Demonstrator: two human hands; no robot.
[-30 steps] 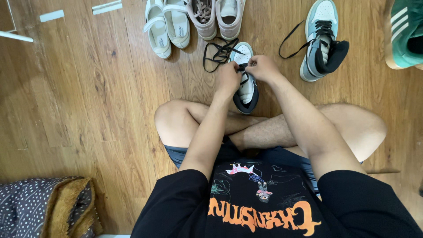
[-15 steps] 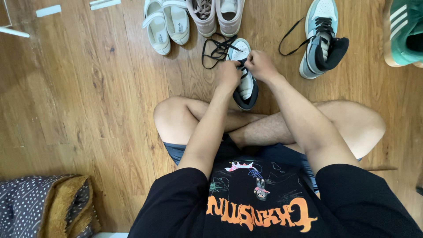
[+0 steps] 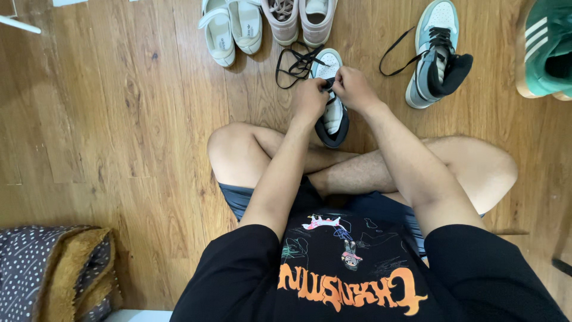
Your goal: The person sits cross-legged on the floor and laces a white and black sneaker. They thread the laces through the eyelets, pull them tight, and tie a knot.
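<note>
— What are your hands doing right now?

— I am sitting cross-legged on the wooden floor (image 3: 107,131), and both hands are working at the sneaker (image 3: 331,113) lying just in front of my shins. My left hand (image 3: 310,98) is curling its grip together on the black lace (image 3: 298,62) at the shoe's left side. My right hand (image 3: 353,88) is pinching closed on the same lace at the right side. The two hands are almost touching over the middle of the shoe.

— And where is the shoe pointing?

— Its white toe is pointing away from me and its dark heel is sitting toward my legs. The loose part of the lace is lying in a tangle on the floor beside the toe, to the left.

— What else is lying around you?

— The matching grey sneaker (image 3: 438,53) is resting well apart to the right, its lace trailing out. A green shoe (image 3: 545,48) is showing at the far right edge. A pair of white sandals (image 3: 232,27) and a pair of pale sneakers (image 3: 301,18) are sitting beyond the lace tangle. A dotted cushion (image 3: 47,268) is lying at my left.
</note>
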